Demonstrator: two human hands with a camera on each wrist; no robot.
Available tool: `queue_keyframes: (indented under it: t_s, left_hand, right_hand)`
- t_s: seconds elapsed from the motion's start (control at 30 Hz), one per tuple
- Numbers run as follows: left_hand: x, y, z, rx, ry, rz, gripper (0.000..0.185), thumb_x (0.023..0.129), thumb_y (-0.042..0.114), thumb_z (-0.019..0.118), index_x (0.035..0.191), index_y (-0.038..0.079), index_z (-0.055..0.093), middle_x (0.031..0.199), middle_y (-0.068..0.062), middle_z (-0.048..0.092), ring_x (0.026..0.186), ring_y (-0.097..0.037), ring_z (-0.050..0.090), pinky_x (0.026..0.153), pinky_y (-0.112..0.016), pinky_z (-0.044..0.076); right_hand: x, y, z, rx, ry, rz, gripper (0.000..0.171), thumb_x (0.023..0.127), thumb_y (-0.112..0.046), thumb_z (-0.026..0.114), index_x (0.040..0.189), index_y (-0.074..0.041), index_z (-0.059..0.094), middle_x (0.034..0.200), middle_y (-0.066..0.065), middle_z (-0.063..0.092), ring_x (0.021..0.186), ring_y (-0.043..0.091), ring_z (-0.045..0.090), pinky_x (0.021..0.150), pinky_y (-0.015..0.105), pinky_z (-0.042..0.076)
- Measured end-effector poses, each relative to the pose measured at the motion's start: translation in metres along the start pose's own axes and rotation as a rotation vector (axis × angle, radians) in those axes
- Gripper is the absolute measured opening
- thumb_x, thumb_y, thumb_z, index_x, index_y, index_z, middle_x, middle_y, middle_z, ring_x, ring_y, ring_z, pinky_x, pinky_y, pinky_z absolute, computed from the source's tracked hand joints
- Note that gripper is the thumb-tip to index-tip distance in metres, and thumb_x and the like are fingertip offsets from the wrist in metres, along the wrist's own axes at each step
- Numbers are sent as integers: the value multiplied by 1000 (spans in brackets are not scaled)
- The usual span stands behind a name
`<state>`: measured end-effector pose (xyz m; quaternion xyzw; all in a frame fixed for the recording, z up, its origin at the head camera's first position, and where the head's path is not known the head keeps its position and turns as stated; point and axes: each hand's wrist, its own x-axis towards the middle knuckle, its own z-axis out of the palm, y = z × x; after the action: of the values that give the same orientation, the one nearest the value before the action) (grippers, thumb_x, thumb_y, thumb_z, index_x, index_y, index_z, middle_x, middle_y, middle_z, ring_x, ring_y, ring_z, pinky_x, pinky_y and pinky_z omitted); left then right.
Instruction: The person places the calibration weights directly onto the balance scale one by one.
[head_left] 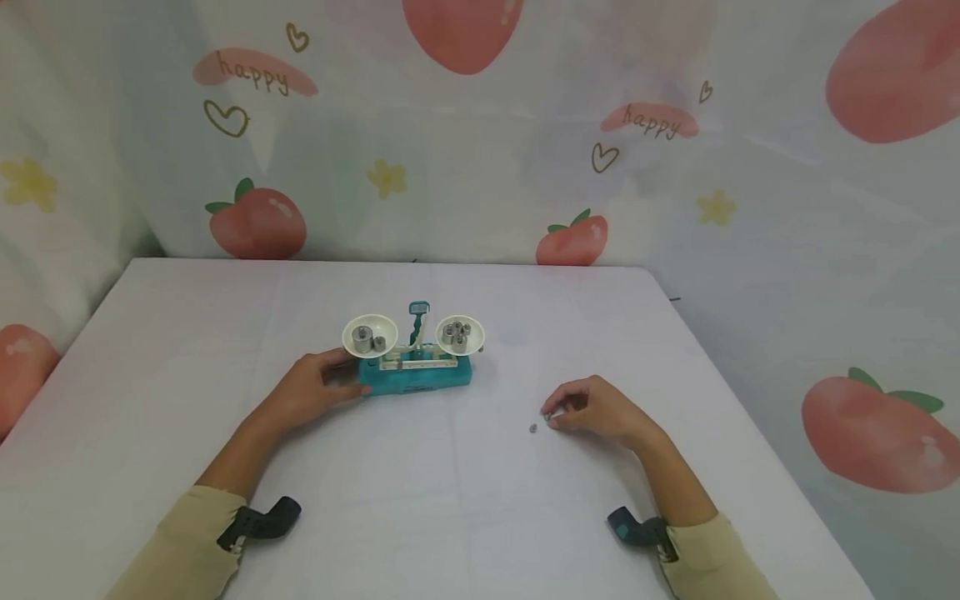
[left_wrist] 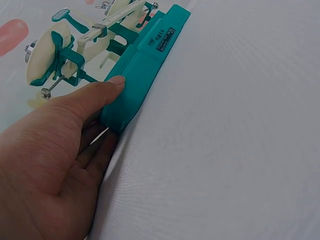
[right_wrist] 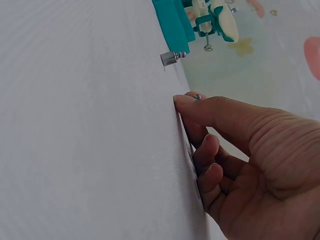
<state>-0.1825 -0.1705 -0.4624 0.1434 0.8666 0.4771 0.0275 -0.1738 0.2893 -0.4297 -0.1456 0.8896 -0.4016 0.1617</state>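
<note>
A teal balance scale with two white pans stands on the table. Its left pan carries a large and a small metal weight; several metal weights sit in the right pan. My left hand grips the left end of the base, thumb on the front face, as the left wrist view shows. To the right of the scale, my right hand pinches a small metal weight between thumb and index finger, close to the tabletop. Another small weight stands on the cloth just left of those fingertips.
White cloth covers the table, whose far edge lies behind the scale. A curtain printed with peaches, hearts and stars hangs at the back and sides. Dark wrist devices are strapped over both sleeves.
</note>
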Motion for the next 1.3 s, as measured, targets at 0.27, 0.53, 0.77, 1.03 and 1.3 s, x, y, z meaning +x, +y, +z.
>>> queue_keyframes:
  t_s: [0.27,0.53,0.77,1.03,1.3]
  left_hand:
    - [0,-1,0,3,-5,-4,69,89,19,84,147,-2,54,146,-21,57,136,-40,51,113,-55,41]
    - [-1,0,0,8,-3,-3,68,89,19,84,146,-3,54,145,-21,57,135,-41,52,112,-55,41]
    - [0,1,1,-1,-3,-2,69,88,19,85,146,-3,54,145,-21,56,135,-41,52,112,-55,42]
    - [-1,0,0,-3,-9,-17,69,88,19,84,146,-2,55,146,-20,57,136,-40,51,112,-56,41]
    - [-1,1,-1,-14,-9,-13,69,88,18,84,147,-1,54,147,-19,56,138,-40,49,113,-56,40]
  right_hand:
    - [1,0,2,17,12,17,14,85,-2,83,94,-13,81,89,6,67,84,23,52,68,26,44]
    - [-1,-1,3,9,22,44,16,84,-3,84,95,-14,82,88,5,66,85,23,51,68,27,43]
    - [-1,-3,3,-7,30,45,14,85,-4,84,94,-15,82,86,5,63,84,23,51,67,28,43]
    - [-1,-5,5,4,52,57,13,85,-4,84,93,-14,81,85,5,63,84,24,51,68,30,43]
    - [-1,-5,5,-23,83,34,11,86,-9,85,94,-15,80,82,6,59,81,24,52,64,30,44]
